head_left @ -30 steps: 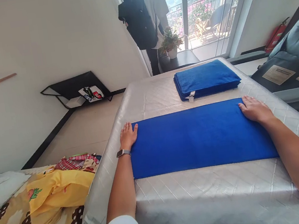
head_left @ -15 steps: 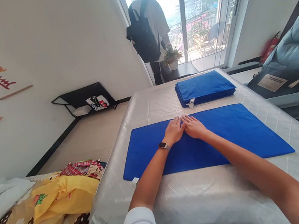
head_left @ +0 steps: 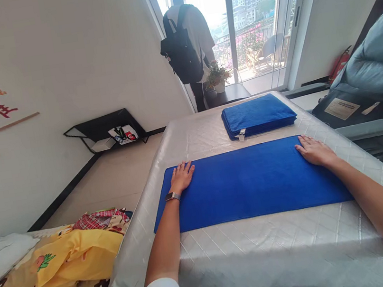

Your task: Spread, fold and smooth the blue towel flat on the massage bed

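A long blue towel (head_left: 251, 182) lies flat across a silver quilted table (head_left: 264, 247). My left hand (head_left: 182, 177) rests flat on its left end, fingers spread, a watch on the wrist. Near the towel's far right corner my right hand (head_left: 313, 150) lies flat as well, palm down, fingers stretched out. Neither hand holds anything. Behind the towel sits a stack of folded blue towels (head_left: 257, 115).
A person with a black backpack (head_left: 181, 49) stands at the glass door beyond the table, by a small potted plant (head_left: 216, 76). Yellow patterned bedding (head_left: 52, 270) lies at the left. A black low shelf (head_left: 102, 125) is against the wall; grey-blue padded furniture (head_left: 372, 78) stands right.
Both hands slid outward from the middle of the towel to its two ends, pressing flat along it. A second ago they were at the ends as well.
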Demonstrator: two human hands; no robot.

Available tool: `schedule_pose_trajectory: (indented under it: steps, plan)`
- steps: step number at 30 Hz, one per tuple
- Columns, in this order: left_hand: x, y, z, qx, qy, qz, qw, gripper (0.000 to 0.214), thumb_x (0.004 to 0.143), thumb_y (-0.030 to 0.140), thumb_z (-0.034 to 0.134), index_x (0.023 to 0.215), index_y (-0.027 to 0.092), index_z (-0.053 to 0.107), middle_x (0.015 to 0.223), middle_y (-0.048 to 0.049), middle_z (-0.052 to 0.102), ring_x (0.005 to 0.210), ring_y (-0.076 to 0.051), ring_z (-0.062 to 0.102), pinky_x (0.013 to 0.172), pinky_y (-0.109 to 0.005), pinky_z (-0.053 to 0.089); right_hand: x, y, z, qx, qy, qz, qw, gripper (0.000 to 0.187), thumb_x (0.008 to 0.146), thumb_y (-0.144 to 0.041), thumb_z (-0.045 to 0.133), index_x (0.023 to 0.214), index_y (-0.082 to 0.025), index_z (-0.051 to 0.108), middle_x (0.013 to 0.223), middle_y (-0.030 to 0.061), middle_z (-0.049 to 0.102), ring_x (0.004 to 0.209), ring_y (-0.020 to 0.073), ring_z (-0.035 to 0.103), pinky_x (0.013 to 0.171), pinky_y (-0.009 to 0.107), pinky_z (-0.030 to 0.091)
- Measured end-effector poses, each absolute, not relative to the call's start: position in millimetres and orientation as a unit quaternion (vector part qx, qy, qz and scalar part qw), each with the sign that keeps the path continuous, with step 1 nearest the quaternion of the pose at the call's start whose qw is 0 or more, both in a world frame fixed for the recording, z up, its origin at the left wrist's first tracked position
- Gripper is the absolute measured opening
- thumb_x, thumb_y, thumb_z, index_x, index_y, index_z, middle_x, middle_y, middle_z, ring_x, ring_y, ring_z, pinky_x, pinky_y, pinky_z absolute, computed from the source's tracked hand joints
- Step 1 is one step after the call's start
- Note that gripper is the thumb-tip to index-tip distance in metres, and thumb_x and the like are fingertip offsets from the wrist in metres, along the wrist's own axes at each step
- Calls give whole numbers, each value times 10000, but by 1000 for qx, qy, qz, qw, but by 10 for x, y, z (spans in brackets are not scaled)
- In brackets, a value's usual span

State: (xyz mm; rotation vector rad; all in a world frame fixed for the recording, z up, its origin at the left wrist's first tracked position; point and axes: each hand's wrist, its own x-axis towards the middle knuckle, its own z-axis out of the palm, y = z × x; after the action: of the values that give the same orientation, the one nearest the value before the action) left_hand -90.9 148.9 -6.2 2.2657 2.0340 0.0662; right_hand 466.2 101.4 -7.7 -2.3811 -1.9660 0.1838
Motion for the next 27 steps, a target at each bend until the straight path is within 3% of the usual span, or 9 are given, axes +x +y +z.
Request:
schedule_pose_trajectory:
  steps: [7, 19, 27]
  plan:
    - [-1541, 1522, -144, 663, 746, 49, 41, 764, 1041, 650, 119, 1634, 211, 317, 1706, -104, 226, 1578, -284, 208, 1279, -485, 182, 4855, 971, -109, -776, -626, 71, 24, 796, 1033, -506, 63, 1648, -21, 206, 1718, 128, 178, 1580, 257, 174, 1285, 487, 158]
    - [-1588, 1545, -209, 661, 748, 55, 35, 820, 1016, 694, 95, 1634, 203, 315, 1707, -110, 228, 1578, -291, 207, 1282, -497, 155, 4873, 959, -117, -772, -632, 57, 26, 768, 1043, -483, 61, 1642, -43, 251, 1713, 104, 216, 1573, 250, 201, 1284, 458, 165]
    - [-1548, 1530, -195, 657, 750, 66, 35, 828, 1009, 700, 94, 1623, 202, 340, 1700, -109, 256, 1573, -293, 223, 1281, -495, 161, 4487, 775, 33, -742, -667, -39, 61, 675, 1050, -361, 147, 1579, -32, 405, 1669, 135, 323, 1548, 328, 262, 1273, 522, 172]
